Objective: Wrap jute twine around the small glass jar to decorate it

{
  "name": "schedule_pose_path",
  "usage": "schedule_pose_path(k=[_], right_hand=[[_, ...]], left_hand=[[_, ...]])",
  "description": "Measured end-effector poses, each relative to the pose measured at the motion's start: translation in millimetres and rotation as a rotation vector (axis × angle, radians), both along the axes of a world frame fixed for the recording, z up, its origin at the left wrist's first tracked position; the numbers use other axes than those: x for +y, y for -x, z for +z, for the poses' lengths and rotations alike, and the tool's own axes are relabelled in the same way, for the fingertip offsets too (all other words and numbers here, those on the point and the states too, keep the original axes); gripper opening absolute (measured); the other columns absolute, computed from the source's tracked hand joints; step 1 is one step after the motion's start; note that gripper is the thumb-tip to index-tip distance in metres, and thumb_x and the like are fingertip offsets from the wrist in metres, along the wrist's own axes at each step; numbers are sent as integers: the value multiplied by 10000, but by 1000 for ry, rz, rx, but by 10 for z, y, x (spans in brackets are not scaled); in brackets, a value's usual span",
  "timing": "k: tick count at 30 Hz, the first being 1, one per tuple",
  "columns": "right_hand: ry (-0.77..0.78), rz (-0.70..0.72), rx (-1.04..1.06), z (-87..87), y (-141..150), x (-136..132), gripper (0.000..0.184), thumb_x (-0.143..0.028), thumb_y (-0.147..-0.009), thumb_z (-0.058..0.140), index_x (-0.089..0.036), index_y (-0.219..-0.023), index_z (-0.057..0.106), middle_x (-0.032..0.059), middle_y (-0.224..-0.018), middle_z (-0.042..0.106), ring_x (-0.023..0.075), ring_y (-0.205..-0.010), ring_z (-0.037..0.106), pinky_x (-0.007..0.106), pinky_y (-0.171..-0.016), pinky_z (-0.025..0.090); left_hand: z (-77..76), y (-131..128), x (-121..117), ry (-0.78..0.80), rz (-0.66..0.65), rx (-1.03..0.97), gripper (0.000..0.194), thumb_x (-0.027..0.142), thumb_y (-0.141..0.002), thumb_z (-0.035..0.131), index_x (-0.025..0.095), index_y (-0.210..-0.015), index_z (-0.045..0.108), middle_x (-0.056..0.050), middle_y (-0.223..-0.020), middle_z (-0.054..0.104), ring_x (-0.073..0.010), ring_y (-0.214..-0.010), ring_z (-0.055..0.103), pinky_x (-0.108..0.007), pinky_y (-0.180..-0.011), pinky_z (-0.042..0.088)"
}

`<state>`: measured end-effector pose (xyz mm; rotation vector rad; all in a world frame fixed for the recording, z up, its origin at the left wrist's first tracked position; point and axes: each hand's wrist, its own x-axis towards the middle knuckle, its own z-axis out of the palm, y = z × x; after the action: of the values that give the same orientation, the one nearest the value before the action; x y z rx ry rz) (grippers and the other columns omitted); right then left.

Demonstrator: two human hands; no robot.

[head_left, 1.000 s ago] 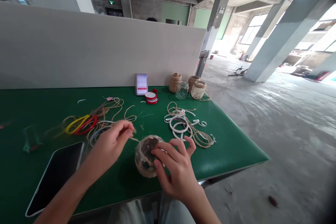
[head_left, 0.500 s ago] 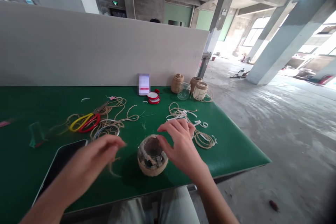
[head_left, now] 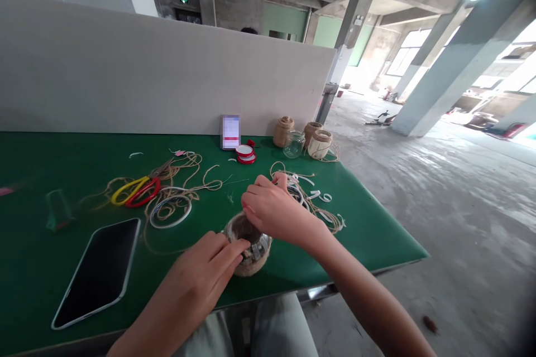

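A glass jar (head_left: pixel 254 255) wrapped in twine round its lower side stands on the green table near its front edge. Pieces of tape show on its bare shoulder. My left hand (head_left: pixel 209 265) holds the jar from the left, with fingers at the rim. Over the far right of the rim, the fingers of my right hand (head_left: pixel 272 203) are curled together; what they pinch, if anything, is hidden. The hands cover much of the jar's mouth and left side.
Left of the jar lie a dark phone (head_left: pixel 98 273), scissors (head_left: pixel 136 191), tangled twine (head_left: pixel 195 164) and a white ring (head_left: pixel 171 212). Behind are red tape rolls (head_left: pixel 245 154), a lit phone (head_left: pixel 230 132), wrapped jars (head_left: pixel 283 132) and a clear jar (head_left: pixel 293 144). More twine (head_left: pixel 330 220) lies right.
My left hand has moved right from above the table onto the jar. My right hand's spread fingers have curled together over the rim. The jar has shifted slightly.
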<state>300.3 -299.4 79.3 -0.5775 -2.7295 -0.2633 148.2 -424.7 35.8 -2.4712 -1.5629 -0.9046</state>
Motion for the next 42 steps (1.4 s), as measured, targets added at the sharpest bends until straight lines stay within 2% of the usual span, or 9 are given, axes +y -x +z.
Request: schedule_pose_path(k=[10,14,19,22,27,29,34,37,42], right_hand=[[115,-69,306,211,-107,-132,160,-187,-927,429,-189,-813,541,-8,-821,603,149,-834,451,336,-736,228],[204,-91,349,113,-194,-188,127,-171,-915,463,-191,-816,541,-24,-837,624,138,-871,478,333,-794,234],[291,-41,240,-65,-277,-267,116,-182,-921,458,-195,-842,543,-22,-751,632,133,-786,505,326,-768,245],[320,-59,231,-95,-311,-300,115,-181,-923,456,-196,-861,551,-12,-748,636,136,-786,516,326,-767,251],[418,-52,361,-48,-337,-339,106,-184,-918,469,-202,-889,568,-8,-791,655,146,-825,536,329,-793,281],[499,-50,487,-11,-325,-369,107,-195,-918,472,-207,-896,577,-6,-826,657,146,-837,546,323,-810,317],[878,71,786,8,-251,-430,96,-295,-902,514,-213,-895,564,4,-875,618,134,-810,560,272,-747,443],[1120,163,913,-53,-280,-393,188,-395,-863,565,-214,-888,517,-1,-837,576,122,-739,545,245,-664,463],[1305,193,862,-123,-513,-323,233,-407,-841,602,-209,-946,536,-16,-766,539,116,-702,534,234,-624,440]], left_hand=[[76,-64,94,-132,-21,214,172,73,-883,415,174,-879,554,-15,-690,515,-151,-632,458,-298,-605,374],[126,-94,149,-112,-7,257,218,75,-890,376,172,-754,517,-15,-653,486,-151,-597,417,-301,-564,323],[169,-58,214,111,-26,40,233,130,-914,325,186,-757,488,-10,-699,518,-136,-619,469,-256,-552,376],[259,12,196,153,55,-110,187,217,-918,358,207,-780,483,3,-707,534,-132,-629,503,-236,-558,409],[558,128,52,-19,388,-256,139,349,-901,410,250,-864,500,13,-770,585,-151,-637,535,-259,-559,412],[639,115,23,-80,451,-270,129,355,-901,412,265,-884,503,10,-829,597,-167,-705,561,-282,-620,436],[609,-141,129,-103,157,-213,75,268,-899,439,253,-890,512,-6,-841,614,-166,-776,593,-276,-672,480],[558,-343,205,-84,90,-272,63,213,-897,435,234,-890,493,-5,-812,607,-138,-720,592,-247,-619,481],[479,-558,261,-37,-25,-334,122,143,-876,457,242,-945,439,21,-832,589,-99,-681,592,-207,-585,474]])
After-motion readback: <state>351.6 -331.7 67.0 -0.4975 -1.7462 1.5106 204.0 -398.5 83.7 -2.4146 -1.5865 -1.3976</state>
